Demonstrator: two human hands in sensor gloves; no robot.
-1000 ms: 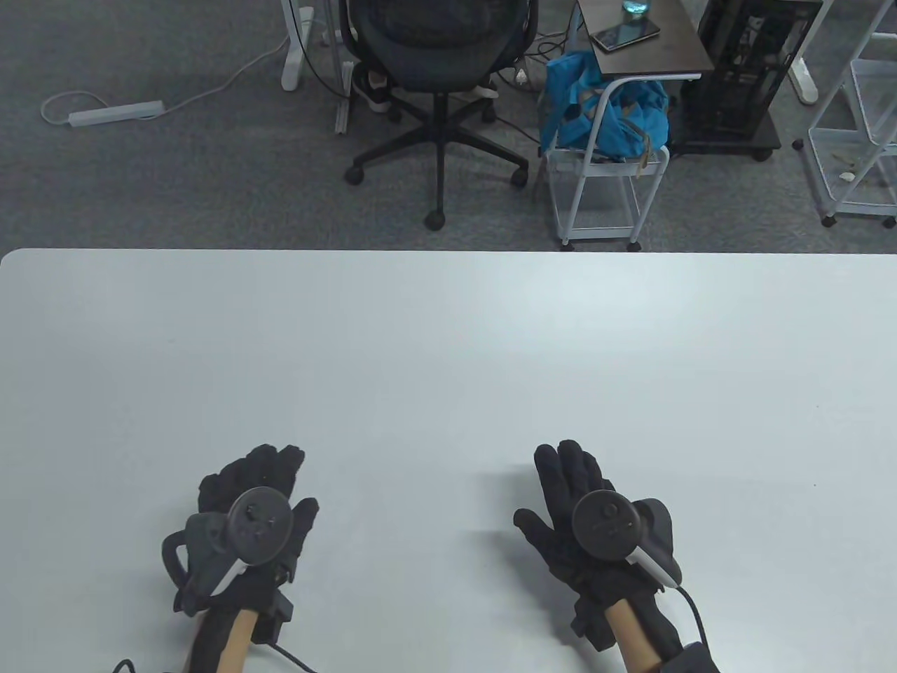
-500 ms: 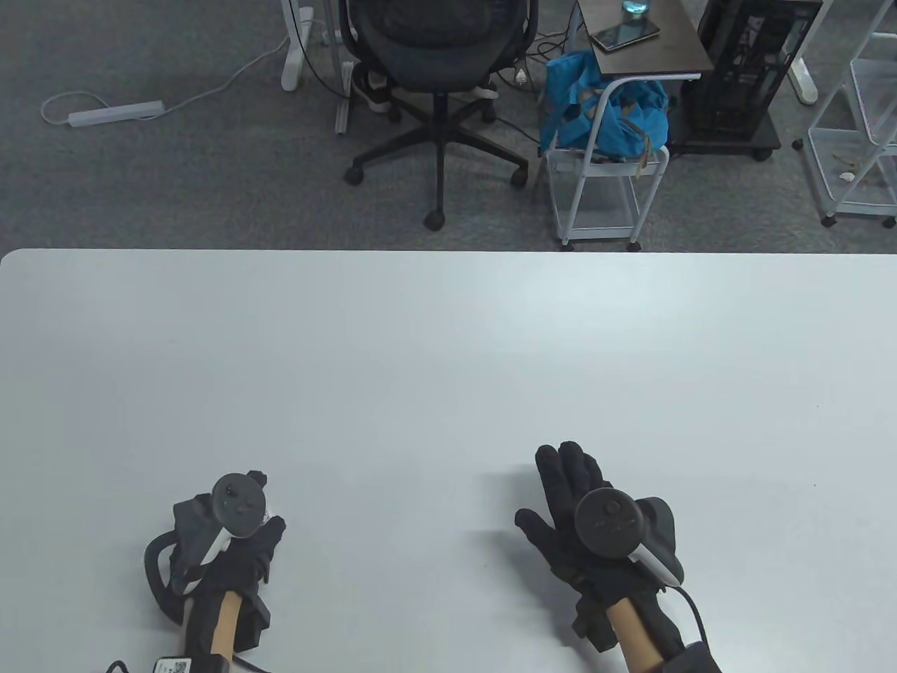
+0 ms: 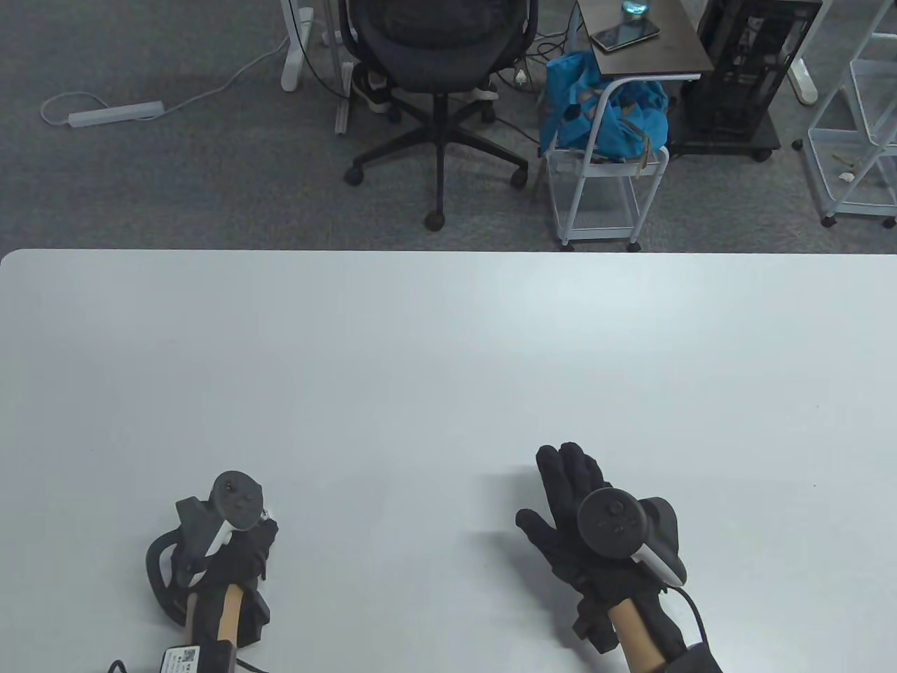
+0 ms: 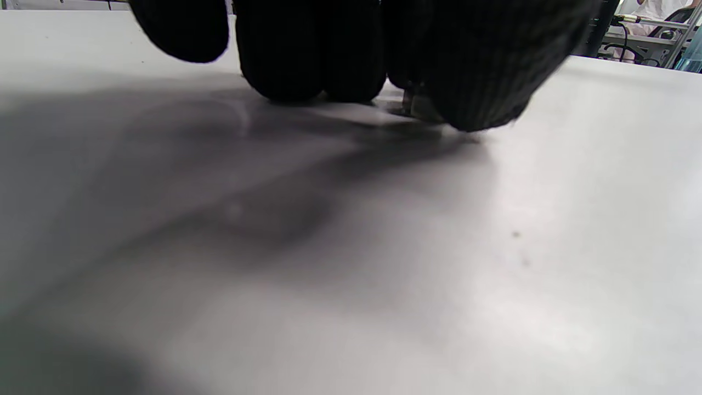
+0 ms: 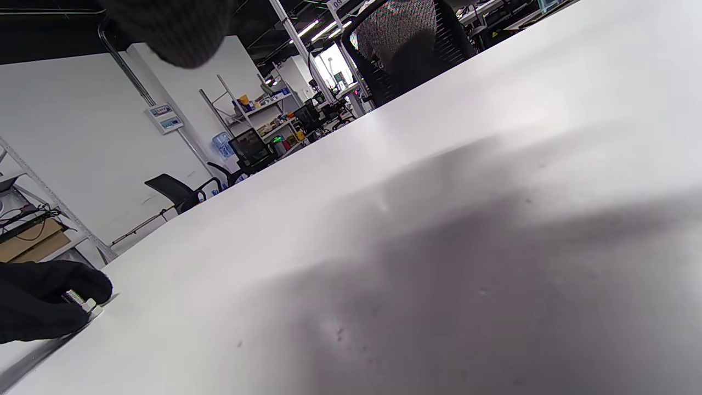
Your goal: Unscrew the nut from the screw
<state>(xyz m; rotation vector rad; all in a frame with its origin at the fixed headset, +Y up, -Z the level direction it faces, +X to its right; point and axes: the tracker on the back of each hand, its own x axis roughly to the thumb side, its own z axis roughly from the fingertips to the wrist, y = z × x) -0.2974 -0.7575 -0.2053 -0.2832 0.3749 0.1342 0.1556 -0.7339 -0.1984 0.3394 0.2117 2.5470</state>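
Observation:
A small metal screw with its nut (image 5: pixel 78 299) lies on the white table (image 3: pixel 448 350). It shows as a glint in the table view (image 3: pixel 266 517) and partly in the left wrist view (image 4: pixel 415 104). My left hand (image 3: pixel 263 524) is curled at the near left, and its fingertips (image 4: pixel 477 82) pinch the screw against the table. My right hand (image 3: pixel 564 477) lies flat on the table at the near right, fingers stretched out, holding nothing. One right fingertip (image 5: pixel 175 27) shows at the top of the right wrist view.
The table's far edge runs across the middle of the table view. Beyond it on the floor stand an office chair (image 3: pixel 438 63) and a white cart (image 3: pixel 596 189) with a blue bag (image 3: pixel 603 112). A cable trails from each wrist at the near edge.
My left hand has drawn back towards the near left and its fingers have curled in from flat, closing on the screw. My right hand has stayed still.

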